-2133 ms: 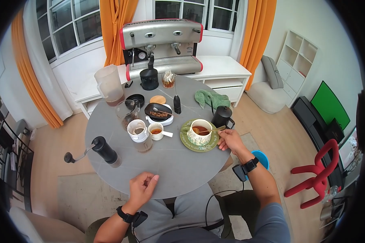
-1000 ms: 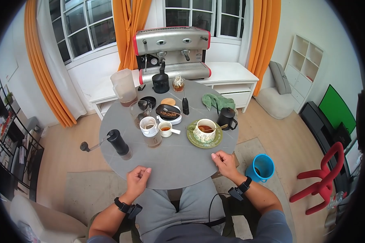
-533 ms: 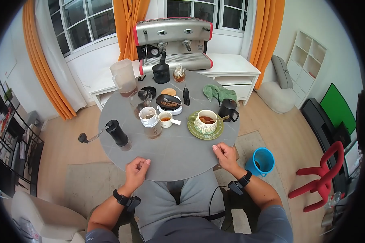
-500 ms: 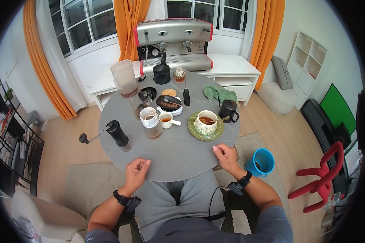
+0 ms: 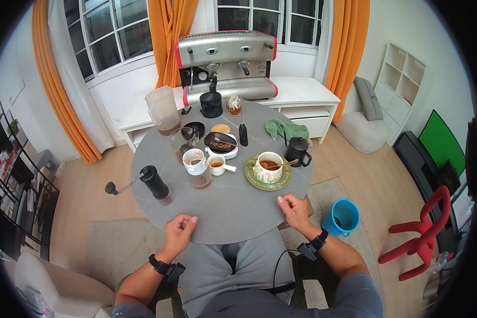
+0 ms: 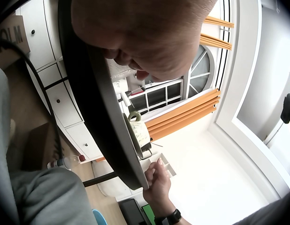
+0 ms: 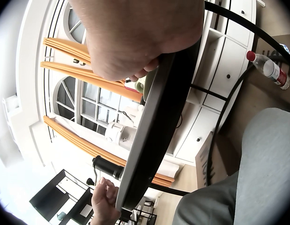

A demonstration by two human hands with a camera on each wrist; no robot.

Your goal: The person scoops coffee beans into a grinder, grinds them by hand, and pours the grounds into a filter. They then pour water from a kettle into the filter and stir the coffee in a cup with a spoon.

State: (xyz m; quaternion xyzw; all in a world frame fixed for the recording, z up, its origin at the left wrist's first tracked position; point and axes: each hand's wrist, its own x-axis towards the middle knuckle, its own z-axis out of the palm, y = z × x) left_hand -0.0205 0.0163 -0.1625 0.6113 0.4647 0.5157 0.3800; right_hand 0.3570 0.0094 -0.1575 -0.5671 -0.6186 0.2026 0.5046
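Both hands rest loosely curled at the near edge of the round grey table (image 5: 233,212), holding nothing. My left hand (image 5: 179,232) lies nearest the black hand grinder (image 5: 155,183) and the white-topped clear cup (image 5: 198,172). My right hand (image 5: 296,211) is below the green saucer (image 5: 253,179), apart from it. On that saucer stands a patterned cup (image 5: 268,172) of reddish-brown liquid with a spoon (image 5: 282,165) across it. The left hand (image 6: 140,37) and right hand (image 7: 140,37) fill the top of their own wrist views, their fingertips partly hidden.
A small white cup (image 5: 217,167), a scale (image 5: 222,153) with a black tray of beans, a glass jug (image 5: 183,142) and a tall pitcher (image 5: 163,108) stand mid-table and behind. A black kettle (image 5: 298,152) and green cloth (image 5: 286,130) are at right; a blue bucket (image 5: 342,218) is on the floor.
My right hand has left the saucer's right rim and drawn back to the table's near edge. The left hand has stayed at the edge. The head view has shifted slightly.
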